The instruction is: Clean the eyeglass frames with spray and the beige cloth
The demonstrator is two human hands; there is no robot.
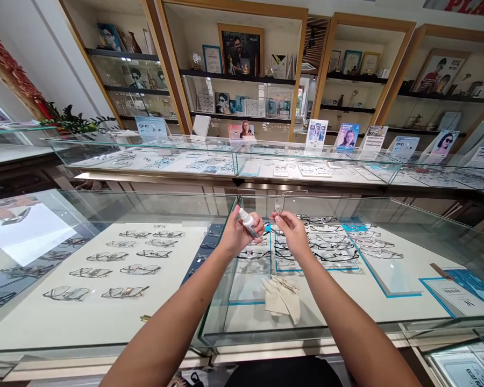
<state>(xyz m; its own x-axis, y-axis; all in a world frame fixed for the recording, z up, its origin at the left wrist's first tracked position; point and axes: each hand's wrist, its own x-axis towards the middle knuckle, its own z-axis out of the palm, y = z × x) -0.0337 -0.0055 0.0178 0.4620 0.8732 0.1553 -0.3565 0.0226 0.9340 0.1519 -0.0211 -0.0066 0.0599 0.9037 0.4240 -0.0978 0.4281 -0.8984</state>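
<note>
Both my arms reach over a glass display counter. My left hand [242, 230] is wrapped round a small white spray bottle [248, 221], its nozzle tilted up to the left. To the right of it, my right hand [292, 230] pinches a pair of eyeglasses [279, 204] by one end; a lens stands upright above the fingers and a thin frame part runs off behind it. Bottle and glasses are a short gap apart. Below the hands, a crumpled cream cloth [282, 300] lies on the counter's glass top.
Rows of eyeglasses [141, 270] lie inside the left case, and more frames [334, 258] sit under the glass at right. A second glass counter [165, 161] with upright leaflets [317, 133] stands behind. Shelves [237, 77] with framed pictures line the wall.
</note>
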